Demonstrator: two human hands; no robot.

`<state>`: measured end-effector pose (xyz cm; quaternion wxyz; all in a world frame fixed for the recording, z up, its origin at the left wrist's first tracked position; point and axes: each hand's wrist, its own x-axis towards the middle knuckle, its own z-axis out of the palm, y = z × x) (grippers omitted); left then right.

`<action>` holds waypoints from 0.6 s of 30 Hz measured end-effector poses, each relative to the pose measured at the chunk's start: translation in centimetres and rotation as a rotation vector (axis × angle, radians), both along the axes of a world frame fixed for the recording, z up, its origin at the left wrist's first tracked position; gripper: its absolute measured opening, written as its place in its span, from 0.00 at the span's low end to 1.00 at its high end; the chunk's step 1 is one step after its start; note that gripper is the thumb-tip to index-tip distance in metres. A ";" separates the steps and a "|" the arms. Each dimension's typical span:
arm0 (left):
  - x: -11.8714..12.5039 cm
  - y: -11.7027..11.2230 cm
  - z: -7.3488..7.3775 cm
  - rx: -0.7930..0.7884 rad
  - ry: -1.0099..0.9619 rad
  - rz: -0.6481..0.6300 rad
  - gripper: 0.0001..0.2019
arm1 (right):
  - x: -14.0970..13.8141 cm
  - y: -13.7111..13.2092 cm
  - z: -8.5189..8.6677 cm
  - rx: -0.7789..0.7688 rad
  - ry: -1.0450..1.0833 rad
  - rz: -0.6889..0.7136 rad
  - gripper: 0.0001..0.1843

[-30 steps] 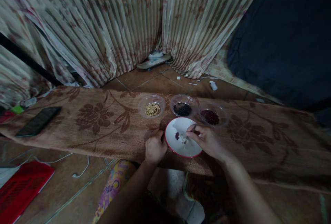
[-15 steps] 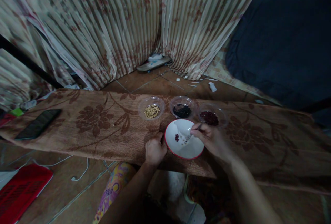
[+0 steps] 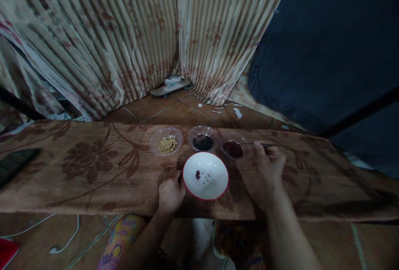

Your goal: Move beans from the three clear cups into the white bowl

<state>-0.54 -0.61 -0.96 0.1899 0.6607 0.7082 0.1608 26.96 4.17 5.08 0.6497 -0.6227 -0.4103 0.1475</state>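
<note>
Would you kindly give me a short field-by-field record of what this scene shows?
Left hand: curled against the white bowl rim
Right hand: pinches a thin tool pointing toward the red bean cup
Bowl contents: a few red and pale beans
Other cups: yellow bean cup, black bean cup
Surface: floral cloth
Far left: dark phone

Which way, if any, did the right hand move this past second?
Yes: right hand with thin tweezers went from over the white red-rimmed bowl to right of clear red-bean cup.
</note>
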 end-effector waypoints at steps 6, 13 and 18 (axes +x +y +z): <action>0.2 -0.2 0.5 -0.026 0.017 -0.014 0.11 | -5.5 -1.7 0.1 -0.136 -0.060 0.593 0.11; 0.4 -0.2 0.8 -0.055 0.013 0.009 0.11 | -8.2 -1.9 -1.1 -0.280 -0.338 0.817 0.14; 0.3 -0.2 0.6 -0.053 -0.003 -0.003 0.11 | -8.4 -1.8 -1.5 -0.309 -0.372 0.804 0.14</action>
